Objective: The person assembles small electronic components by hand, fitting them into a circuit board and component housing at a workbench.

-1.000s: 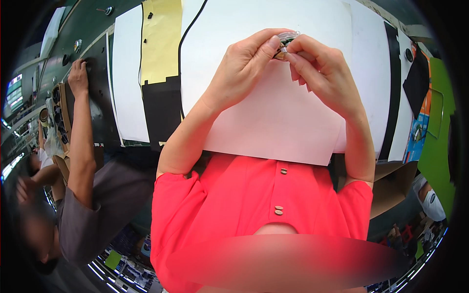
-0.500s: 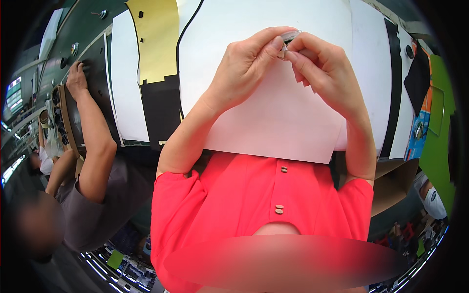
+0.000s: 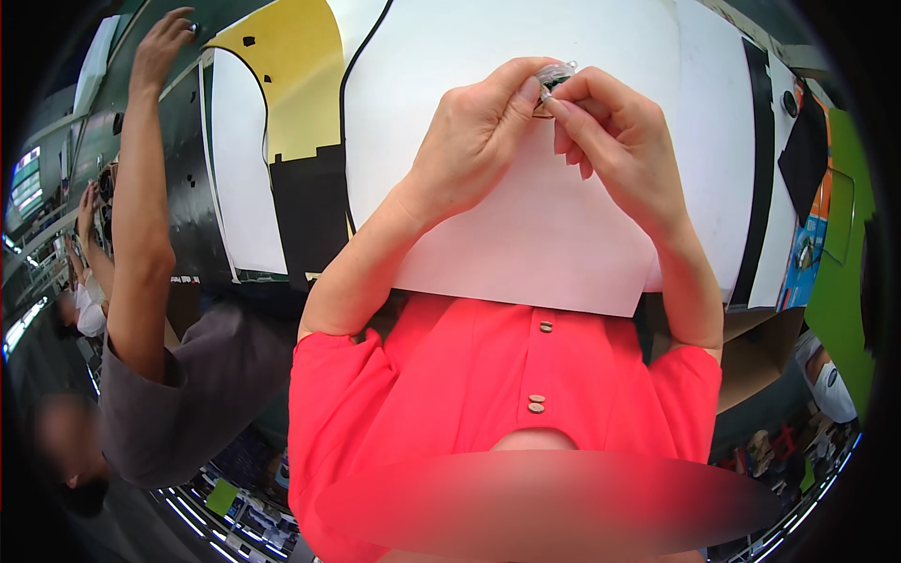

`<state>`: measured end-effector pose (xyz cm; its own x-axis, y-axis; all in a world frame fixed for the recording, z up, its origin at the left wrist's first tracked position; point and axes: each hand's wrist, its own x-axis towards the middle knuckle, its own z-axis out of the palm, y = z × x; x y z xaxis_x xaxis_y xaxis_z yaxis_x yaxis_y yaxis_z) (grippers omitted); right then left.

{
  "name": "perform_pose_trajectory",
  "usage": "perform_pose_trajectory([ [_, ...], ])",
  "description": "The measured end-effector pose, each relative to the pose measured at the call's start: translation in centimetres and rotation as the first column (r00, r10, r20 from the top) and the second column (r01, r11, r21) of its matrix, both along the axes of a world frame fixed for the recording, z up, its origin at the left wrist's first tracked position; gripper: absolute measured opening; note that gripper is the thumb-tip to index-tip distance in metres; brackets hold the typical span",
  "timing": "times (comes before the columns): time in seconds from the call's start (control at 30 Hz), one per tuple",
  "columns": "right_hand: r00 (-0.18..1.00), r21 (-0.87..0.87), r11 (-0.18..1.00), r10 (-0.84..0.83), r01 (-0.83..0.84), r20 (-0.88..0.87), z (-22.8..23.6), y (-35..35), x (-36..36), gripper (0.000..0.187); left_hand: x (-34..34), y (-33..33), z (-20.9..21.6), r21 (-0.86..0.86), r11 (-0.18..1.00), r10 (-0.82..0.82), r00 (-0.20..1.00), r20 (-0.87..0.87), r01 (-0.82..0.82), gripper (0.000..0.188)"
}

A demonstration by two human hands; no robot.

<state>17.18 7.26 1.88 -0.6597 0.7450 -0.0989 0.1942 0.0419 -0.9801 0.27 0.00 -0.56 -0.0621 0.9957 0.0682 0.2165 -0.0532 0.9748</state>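
Observation:
Over the white sheet, both my hands meet at a small rounded clear plastic piece (image 3: pixel 557 73) with something dark inside it. My left hand (image 3: pixel 474 127) pinches it between thumb and fingers from the left. My right hand (image 3: pixel 615 136) comes from the right, thumb and forefinger closed on a tiny light-coloured part at the piece's lower edge. That part is mostly hidden by the fingertips, so its kind is unclear. A thin brownish wire-like line (image 3: pixel 542 115) shows just below the fingers.
White sheeting (image 3: pixel 432 235) covers the table before me. To the left lie a yellow sheet (image 3: pixel 305 94) with small black bits and a black panel (image 3: pixel 310 211). A co-worker's arm (image 3: pixel 141 188) reaches along the dark surface at far left. A black pad (image 3: pixel 802 145) lies right.
My hands stay nearly in place, and more of the clear piece shows between them. The co-worker's hand has moved farther up and away. The yellow sheet's far left corner has shifted outward.

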Motion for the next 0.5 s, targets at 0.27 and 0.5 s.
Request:
perform_pose_trajectory([
  [0.27, 1.0, -0.013, 1.0, -0.014, 0.014, 0.012, -0.1, 0.4, -0.1, 0.011, -0.5, 0.1, 0.0, 0.016, 1.0, -0.008, 0.989, -0.148, 0.01, 0.032],
  [0.5, 0.991, 0.214, 0.975, -0.036, 0.064, -0.13, -2.3, 2.5, 0.7, 0.023, -1.6, 0.5, 0.6, -0.064, 0.995, -0.061, 0.985, 0.162, 0.072, 0.037],
])
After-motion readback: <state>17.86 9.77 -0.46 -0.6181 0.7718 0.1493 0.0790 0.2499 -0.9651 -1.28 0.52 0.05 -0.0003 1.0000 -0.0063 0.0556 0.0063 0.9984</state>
